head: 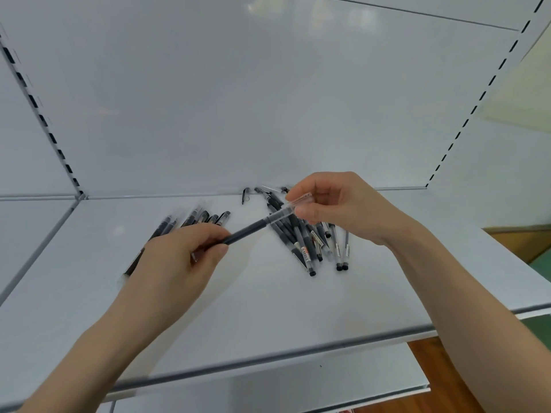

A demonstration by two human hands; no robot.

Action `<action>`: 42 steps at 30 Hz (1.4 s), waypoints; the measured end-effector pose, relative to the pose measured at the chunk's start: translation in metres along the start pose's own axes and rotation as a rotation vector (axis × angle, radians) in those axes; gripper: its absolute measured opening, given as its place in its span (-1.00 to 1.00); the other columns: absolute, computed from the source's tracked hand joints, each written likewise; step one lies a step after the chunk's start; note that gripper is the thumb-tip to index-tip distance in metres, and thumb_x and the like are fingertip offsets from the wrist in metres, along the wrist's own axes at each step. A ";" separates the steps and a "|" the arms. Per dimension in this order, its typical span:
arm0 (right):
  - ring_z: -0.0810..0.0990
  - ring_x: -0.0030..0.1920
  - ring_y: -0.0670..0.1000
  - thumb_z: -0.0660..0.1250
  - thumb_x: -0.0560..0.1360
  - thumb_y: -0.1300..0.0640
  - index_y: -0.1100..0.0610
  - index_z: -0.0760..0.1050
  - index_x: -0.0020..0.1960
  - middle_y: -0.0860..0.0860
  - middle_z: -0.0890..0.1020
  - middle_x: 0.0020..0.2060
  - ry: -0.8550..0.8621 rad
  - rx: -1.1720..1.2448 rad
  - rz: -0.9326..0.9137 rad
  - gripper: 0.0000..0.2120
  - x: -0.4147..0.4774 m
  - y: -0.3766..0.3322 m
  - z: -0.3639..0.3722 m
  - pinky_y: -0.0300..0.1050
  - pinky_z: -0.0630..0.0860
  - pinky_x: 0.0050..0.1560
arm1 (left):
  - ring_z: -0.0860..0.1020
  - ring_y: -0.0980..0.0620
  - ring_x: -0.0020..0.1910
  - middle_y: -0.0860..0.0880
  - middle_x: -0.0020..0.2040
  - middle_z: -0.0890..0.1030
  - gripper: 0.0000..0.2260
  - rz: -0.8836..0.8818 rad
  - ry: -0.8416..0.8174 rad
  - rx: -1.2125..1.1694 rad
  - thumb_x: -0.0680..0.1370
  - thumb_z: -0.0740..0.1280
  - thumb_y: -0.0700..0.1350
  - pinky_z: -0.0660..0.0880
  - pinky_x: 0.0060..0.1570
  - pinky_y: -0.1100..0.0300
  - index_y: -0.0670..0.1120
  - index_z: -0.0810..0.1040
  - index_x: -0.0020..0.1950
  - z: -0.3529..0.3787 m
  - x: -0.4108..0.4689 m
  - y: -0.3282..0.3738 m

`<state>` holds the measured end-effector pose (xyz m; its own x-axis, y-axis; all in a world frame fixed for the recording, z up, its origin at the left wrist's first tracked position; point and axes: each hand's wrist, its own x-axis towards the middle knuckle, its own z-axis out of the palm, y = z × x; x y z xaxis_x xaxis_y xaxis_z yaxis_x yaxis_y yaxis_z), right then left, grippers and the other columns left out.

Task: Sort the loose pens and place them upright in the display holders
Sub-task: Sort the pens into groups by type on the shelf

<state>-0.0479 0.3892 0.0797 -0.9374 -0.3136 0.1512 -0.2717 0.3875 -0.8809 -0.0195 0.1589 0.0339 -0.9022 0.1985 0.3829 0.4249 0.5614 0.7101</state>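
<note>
Pen (pixel 253 228): dark barrel with a clear cap (pixel 298 201). It is held in the air above the shelf (pixel 268 308), spanning the gap between both hands. It lies aslant, with the cap end higher and to the right.
Left hand (pixel 182 257): back of the hand faces the camera. Thumb and fingers are curled round the lower, dark end of the barrel, clamped on it.
Right hand (pixel 337 204): thumb and fingertips pinch the clear cap at the upper end. The other fingers are curled in behind.
Cap seating: the cap sits in line with the barrel. It cannot be told whether it is pushed fully home.
Left group (pixel 205 217): several dark pens lie flat on the shelf, roughly parallel. Their near ends are hidden under the left hand.
Right group (pixel 310 245): a loose heap of pens lies flat on the shelf, directly below the right hand. They are fanned out and crossing, with some label strips showing.
Small part (pixel 245 195): a short dark piece lies alone near the back edge of the shelf, between the two groups. Its type cannot be told.
Back panel (pixel 268 99): white and glossy, rising from the rear edge of the shelf.
Uprights (pixel 41 114): slotted strips run up either side of the panel.
Lower shelf (pixel 268 389): white, visible beneath the front edge.
Floor (pixel 447 368): brown wood at lower right.
</note>
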 end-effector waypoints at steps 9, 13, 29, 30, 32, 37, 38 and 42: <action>0.61 -0.28 -0.20 0.33 0.42 0.42 0.06 0.56 -0.14 -0.13 0.64 -0.33 0.053 0.113 0.021 -0.74 -0.006 0.020 0.015 -0.38 0.52 -0.19 | 0.43 0.27 -0.16 0.35 -0.09 0.46 -0.93 0.030 -0.007 0.058 0.46 0.37 -0.11 0.32 -0.18 0.51 0.02 0.61 -0.22 0.011 -0.003 -0.004; 0.60 -0.28 -0.16 0.33 0.43 0.41 0.08 0.56 -0.12 -0.11 0.65 -0.32 0.021 0.161 0.053 -0.76 -0.004 0.025 0.017 -0.32 0.56 -0.17 | 0.48 0.25 -0.24 0.19 -0.26 0.57 -0.87 -0.010 -0.001 0.078 0.43 0.39 -0.10 0.35 -0.28 0.45 0.03 0.55 -0.32 0.017 -0.006 -0.007; 0.40 -0.36 -0.01 0.37 0.41 -0.05 0.33 0.52 -0.21 0.05 0.48 -0.38 0.095 -0.690 0.299 -0.60 0.002 0.033 0.021 -0.17 0.35 -0.29 | 0.43 -0.07 -0.11 -0.05 -0.05 0.54 -0.74 -0.236 0.059 0.659 0.52 0.22 0.08 0.27 -0.25 0.14 -0.10 0.42 0.04 0.010 0.012 -0.027; 0.42 -0.33 0.00 0.36 0.41 -0.06 0.33 0.52 -0.20 0.05 0.49 -0.37 0.073 -0.740 0.327 -0.60 0.000 0.032 0.024 -0.16 0.36 -0.30 | 0.43 -0.08 -0.11 -0.06 -0.04 0.54 -0.73 -0.226 0.055 0.658 0.52 0.22 0.09 0.26 -0.24 0.14 -0.10 0.42 0.04 0.011 0.013 -0.026; 0.47 -0.29 0.04 0.34 0.43 -0.06 0.22 0.48 -0.29 0.00 0.50 -0.39 0.048 -0.849 0.361 -0.67 -0.003 0.030 0.027 -0.18 0.33 -0.35 | 0.47 -0.10 -0.04 -0.06 -0.02 0.54 -0.72 -0.203 0.042 0.667 0.51 0.24 0.09 0.27 -0.23 0.14 -0.10 0.43 0.05 0.014 0.014 -0.023; 0.45 -0.31 0.05 0.27 0.47 0.05 0.24 0.47 -0.28 0.13 0.57 -0.34 0.108 -0.905 0.346 -0.73 -0.008 0.032 0.027 -0.20 0.29 -0.41 | 0.48 -0.10 0.02 -0.07 0.01 0.55 -0.74 -0.163 -0.010 0.648 0.52 0.25 0.06 0.29 -0.20 0.14 -0.09 0.45 0.08 0.021 0.016 -0.018; 0.47 -0.31 0.06 0.27 0.48 0.05 0.29 0.51 -0.24 0.16 0.62 -0.31 0.125 -0.887 0.340 -0.70 -0.010 0.034 0.026 -0.21 0.29 -0.41 | 0.48 -0.10 0.04 -0.06 0.02 0.54 -0.74 -0.158 -0.010 0.639 0.52 0.24 0.06 0.30 -0.19 0.13 -0.09 0.45 0.09 0.023 0.017 -0.018; 0.51 -0.27 0.07 0.27 0.48 0.04 0.30 0.55 -0.16 0.18 0.66 -0.22 0.168 -0.825 0.313 -0.70 -0.015 0.039 0.022 -0.13 0.35 -0.33 | 0.49 -0.07 0.02 -0.03 -0.03 0.54 -0.77 -0.129 -0.015 0.612 0.53 0.23 0.05 0.37 -0.10 0.11 -0.07 0.48 0.07 0.027 0.018 -0.016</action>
<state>-0.0393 0.3900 0.0328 -0.9967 0.0167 0.0788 -0.0078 0.9537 -0.3006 -0.0448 0.1750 0.0139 -0.9462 0.1076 0.3053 0.1974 0.9393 0.2808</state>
